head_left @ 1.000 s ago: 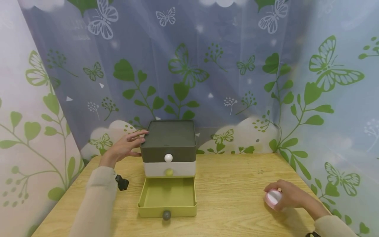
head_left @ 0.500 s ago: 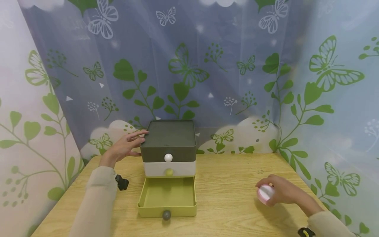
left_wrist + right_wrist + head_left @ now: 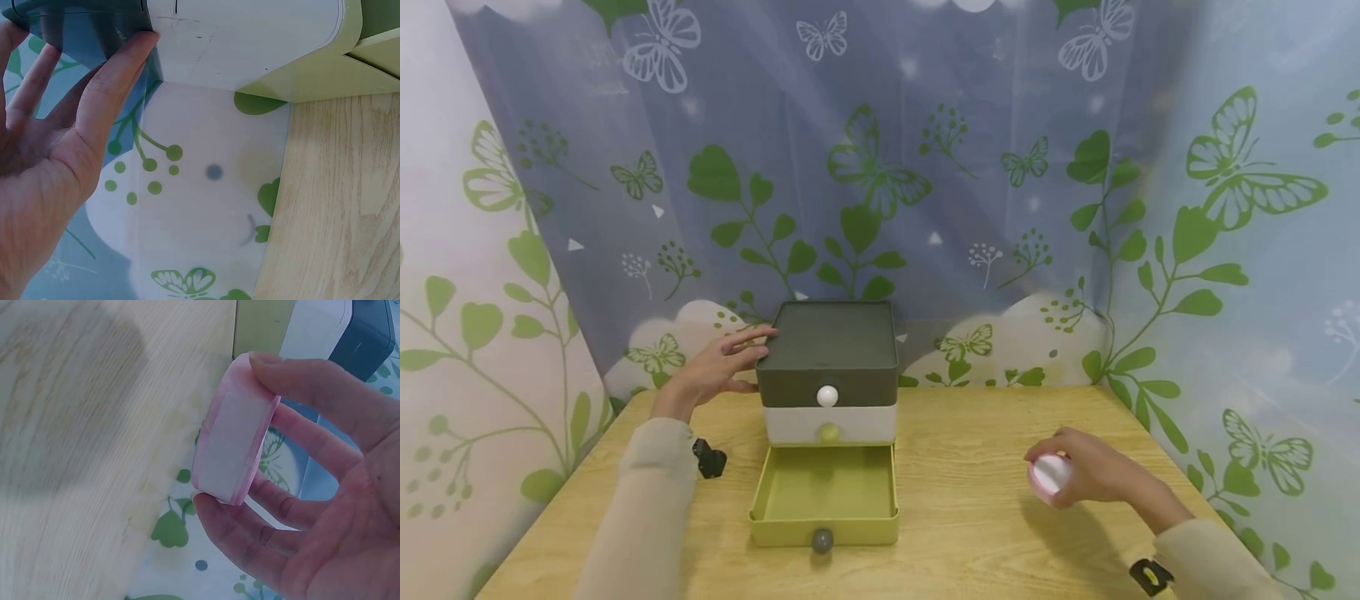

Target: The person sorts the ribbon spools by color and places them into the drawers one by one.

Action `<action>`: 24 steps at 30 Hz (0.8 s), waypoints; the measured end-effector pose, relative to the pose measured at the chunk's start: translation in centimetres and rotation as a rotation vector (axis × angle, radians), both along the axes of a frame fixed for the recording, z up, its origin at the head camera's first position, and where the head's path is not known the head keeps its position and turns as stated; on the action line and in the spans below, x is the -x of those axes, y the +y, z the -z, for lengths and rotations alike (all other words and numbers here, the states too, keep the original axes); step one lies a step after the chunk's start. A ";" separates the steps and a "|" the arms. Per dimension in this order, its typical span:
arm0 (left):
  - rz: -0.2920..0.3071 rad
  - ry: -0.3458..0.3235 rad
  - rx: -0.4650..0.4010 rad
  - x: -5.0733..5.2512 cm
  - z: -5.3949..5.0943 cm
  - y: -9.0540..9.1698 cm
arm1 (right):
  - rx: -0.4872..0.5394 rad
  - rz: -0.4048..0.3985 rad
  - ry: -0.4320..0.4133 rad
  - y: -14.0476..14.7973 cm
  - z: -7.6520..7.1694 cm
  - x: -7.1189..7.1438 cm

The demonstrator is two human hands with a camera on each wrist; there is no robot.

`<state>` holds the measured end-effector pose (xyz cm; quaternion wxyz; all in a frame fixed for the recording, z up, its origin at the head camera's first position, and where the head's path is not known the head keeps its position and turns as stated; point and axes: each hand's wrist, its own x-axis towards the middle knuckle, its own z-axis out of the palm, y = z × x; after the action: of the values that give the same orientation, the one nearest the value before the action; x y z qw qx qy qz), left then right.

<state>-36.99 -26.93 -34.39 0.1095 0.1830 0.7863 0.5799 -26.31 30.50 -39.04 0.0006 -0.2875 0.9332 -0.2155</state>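
My right hand (image 3: pixel 1097 468) grips a small, round, flat pink-and-white thing (image 3: pixel 1051 475) above the right part of the table. In the right wrist view, thumb and fingers pinch its rim, and a white band (image 3: pixel 231 440) runs along its pink side. My left hand (image 3: pixel 711 371) touches the left side of a small drawer unit (image 3: pixel 831 337) with outstretched fingers, at its dark top section. The unit's bottom yellow-green drawer (image 3: pixel 823 532) is pulled out, with nothing seen inside. The white drawer (image 3: pixel 790 425) and dark drawer (image 3: pixel 790 388) above it are closed.
A wooden table (image 3: pixel 970 467) carries the drawer unit left of its middle. A patterned curtain (image 3: pixel 985 208) with leaves and butterflies encloses the back and sides. A black device (image 3: pixel 708 458) sits by the left wrist, another black device (image 3: pixel 1150 577) by the right.
My right hand has moved left and slightly away from me, carrying the round pink-and-white thing over the table. The left hand and the drawers stay as they were.
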 end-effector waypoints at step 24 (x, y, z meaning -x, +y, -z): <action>-0.012 0.007 0.002 -0.1 0.2 0.0 | 0.026 -0.037 -0.051 -4.4 -1.1 0.5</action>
<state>-36.90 -26.96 -34.60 0.1033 0.1805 0.7882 0.5792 -26.81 26.11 -37.91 0.0244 -0.2991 0.9245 -0.2348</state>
